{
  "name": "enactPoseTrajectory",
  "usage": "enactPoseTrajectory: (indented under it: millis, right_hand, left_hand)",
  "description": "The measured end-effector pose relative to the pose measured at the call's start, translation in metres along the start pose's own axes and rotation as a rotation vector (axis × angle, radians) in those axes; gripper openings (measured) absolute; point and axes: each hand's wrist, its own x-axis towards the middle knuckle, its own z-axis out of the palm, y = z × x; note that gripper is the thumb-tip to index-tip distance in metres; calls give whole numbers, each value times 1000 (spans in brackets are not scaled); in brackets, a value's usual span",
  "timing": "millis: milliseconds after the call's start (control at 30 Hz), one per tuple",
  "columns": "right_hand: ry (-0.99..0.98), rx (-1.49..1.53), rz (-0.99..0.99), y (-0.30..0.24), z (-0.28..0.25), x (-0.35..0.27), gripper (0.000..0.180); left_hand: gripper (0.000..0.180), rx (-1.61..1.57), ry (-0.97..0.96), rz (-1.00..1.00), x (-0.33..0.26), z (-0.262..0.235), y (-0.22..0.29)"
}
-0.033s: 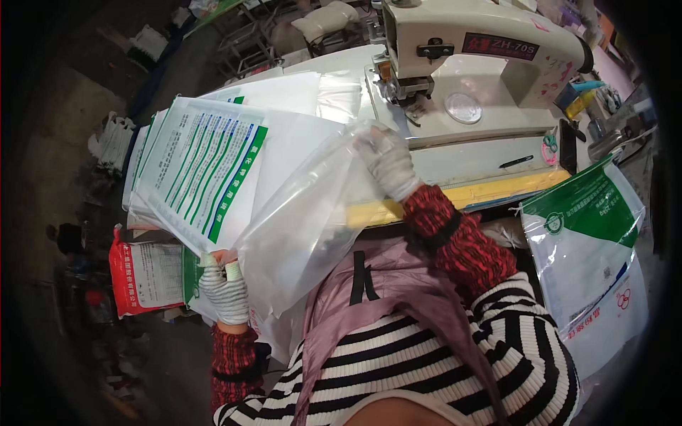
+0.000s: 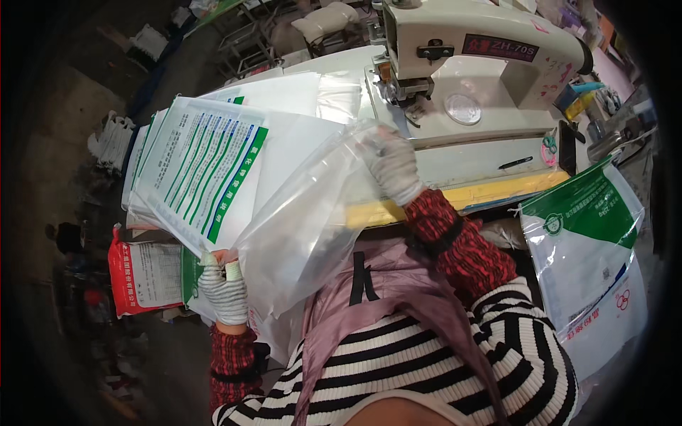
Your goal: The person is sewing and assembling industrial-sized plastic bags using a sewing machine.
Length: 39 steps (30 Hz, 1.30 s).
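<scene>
Characters run along a green band (image 2: 240, 182) on the white sack (image 2: 160, 167), beside rows of fine print. The sewing machine (image 2: 455, 27) has a lettered dark plate (image 2: 499, 47). White characters edge the red packet (image 2: 122, 278); the green-and-white bag (image 2: 568, 273) bears white and red print.

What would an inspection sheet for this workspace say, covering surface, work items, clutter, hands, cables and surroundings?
Surface: white table, yellow front edge.
Work items: clear plastic between the hands; stacked printed packaging; sewing machine.
Clutter: black pen near the machine.
Hands: right hand holds the plastic's upper end; left hand at its lower left, exact grip unclear.
Cables: nothing clearly seen.
Surroundings: green-and-white bag right, red-and-white bag left.
</scene>
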Motion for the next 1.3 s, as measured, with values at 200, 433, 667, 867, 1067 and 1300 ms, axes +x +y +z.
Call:
enactPoseTrajectory:
  millis: [200, 433, 667, 867, 1067, 1300]
  right_hand:
    - [28, -1081, 5, 14, -24, 13, 23]
    - [-627, -103, -285, -85, 36, -20, 18]
    - [-151, 35, 332, -25, 20, 48, 31]
    - [-149, -521, -194, -63, 33, 85, 26]
    - [-624, -488, -362, -89, 49, 62, 16]
    - [-671, -352, -532, -128, 47, -18, 6]
  left_hand:
    - [18, -161, 26, -49, 4, -1, 8]
    - [15, -455, 112, -355, -1, -5, 16]
    - [13, 120, 142, 119, -45, -31, 6]
    - [19, 336, -59, 135, -95, -44, -10]
    - [14, 517, -2, -136, -78, -83, 30]
    - [32, 36, -598, -213, -53, 41, 51]
